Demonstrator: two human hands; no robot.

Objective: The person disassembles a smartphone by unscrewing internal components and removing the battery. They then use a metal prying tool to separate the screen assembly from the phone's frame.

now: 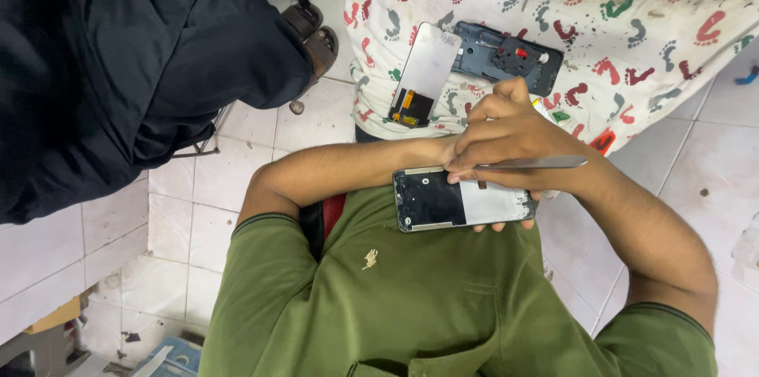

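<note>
**Metal tool laid across the opened phone**

While the dark, opened rectangular phone frame [462,200] lies lengthwise across the green-shirted lap, the right hand [506,136] sits just above it, fingers pinched narrow around a slim silver metal spudger [538,163] running parallel. The left hand [500,226] cradles the frame from beneath, mostly hidden.

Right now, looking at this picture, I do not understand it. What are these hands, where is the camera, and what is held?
There is no machine: a person works with bare hands. The camera sits on their head and looks down at their shirt and arms. The right hand holds a thin metal tool over a phone. The left hand, mostly hidden, supports the phone from beneath. On the cloth beyond lie a screen and a dark frame.
</note>
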